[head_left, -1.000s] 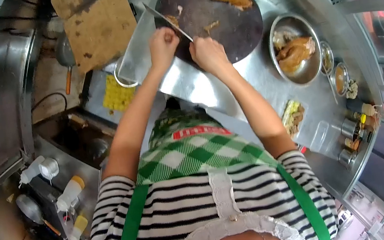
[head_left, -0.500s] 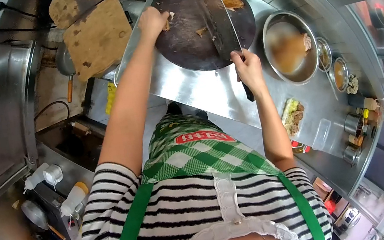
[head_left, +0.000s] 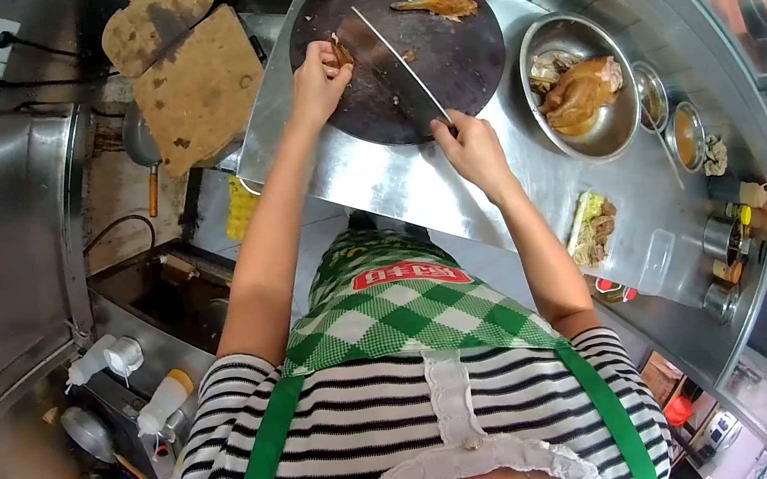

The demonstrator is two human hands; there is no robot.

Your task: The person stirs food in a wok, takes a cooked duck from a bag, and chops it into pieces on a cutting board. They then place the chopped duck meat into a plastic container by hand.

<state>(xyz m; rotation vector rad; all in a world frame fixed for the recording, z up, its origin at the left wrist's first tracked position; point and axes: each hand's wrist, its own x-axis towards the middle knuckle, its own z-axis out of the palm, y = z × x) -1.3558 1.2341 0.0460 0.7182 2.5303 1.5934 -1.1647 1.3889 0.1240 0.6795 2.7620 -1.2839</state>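
Note:
At the left part of the round dark chopping board (head_left: 383, 118), my left hand (head_left: 319, 81) pinches a small brown piece of meat (head_left: 341, 51). My right hand (head_left: 472, 149) grips the handle of a broad cleaver (head_left: 408, 83) at the board's near edge. Its blade slants up and left across the board, close to the piece of meat. A small scrap (head_left: 410, 55) lies just right of the blade. Farther back on the board rests a larger flat brown piece of meat (head_left: 440, 2) with a bone end pointing left.
Right of the board, a steel bowl (head_left: 629, 119) holds a browned bird (head_left: 585, 94). Small bowls stand beyond it. A container of greens and meat (head_left: 593, 230) and a clear plastic tray (head_left: 658, 259) sit nearer. Brown cardboard (head_left: 201, 87) lies to the left.
The cleaver and my right hand have moved left, uncovering the larger piece of meat. My left hand, with its small piece, has come slightly nearer and right.

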